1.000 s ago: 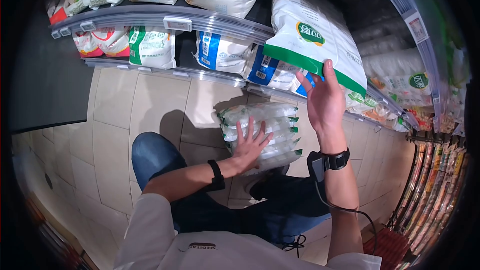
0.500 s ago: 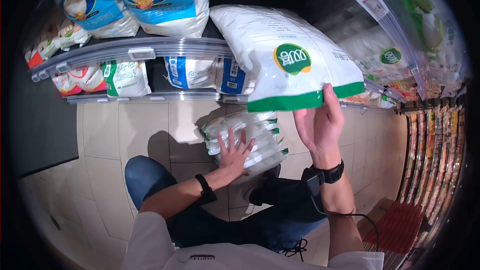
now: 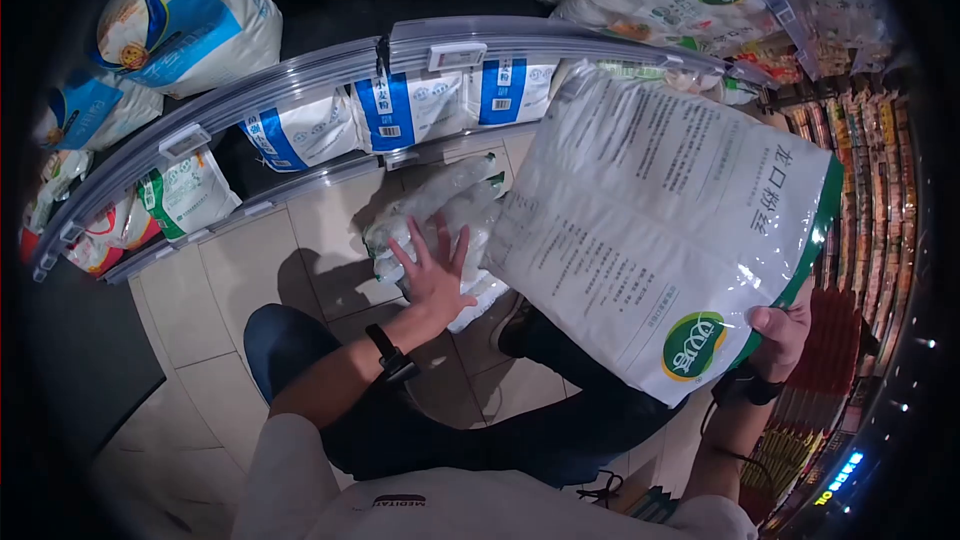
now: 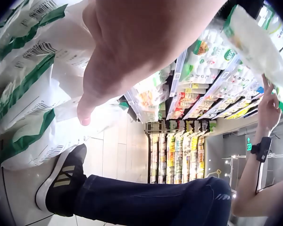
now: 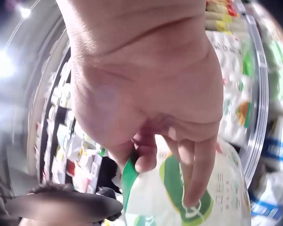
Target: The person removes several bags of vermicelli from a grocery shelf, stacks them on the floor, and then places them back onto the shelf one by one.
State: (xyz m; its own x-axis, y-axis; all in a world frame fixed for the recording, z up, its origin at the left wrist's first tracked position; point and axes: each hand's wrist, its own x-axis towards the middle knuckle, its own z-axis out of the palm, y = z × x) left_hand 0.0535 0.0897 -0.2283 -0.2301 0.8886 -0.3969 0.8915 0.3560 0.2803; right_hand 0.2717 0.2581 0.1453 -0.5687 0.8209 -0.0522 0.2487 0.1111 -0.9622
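Observation:
My right hand [image 3: 785,335] pinches the green edge of a large white bag of vermicelli [image 3: 650,230], with the thumb over its face and fingers underneath. The bag lies slanted in front of my right knee, printed side up. In the right wrist view the fingers [image 5: 198,174] spread along its printed side. My left hand [image 3: 435,275] rests with fingers spread on a stack of clear and white bags [image 3: 455,185] standing on the floor. Green strips and barcodes mark the ends of the stacked bags [image 4: 28,99] in the left wrist view.
A curved two-tier shelf [image 3: 330,60] runs along the front, holding white and blue flour bags [image 3: 405,105]. More vermicelli bags [image 3: 670,0] sit at the upper right. Packets [image 3: 860,170] line the right side. My shoe [image 4: 61,179] stands close beside the stack.
The right hand has drawn the vermicelli bag off the shelf, rightward and down toward me, turning it. My view has swung to the right. The left hand has stayed on the stack.

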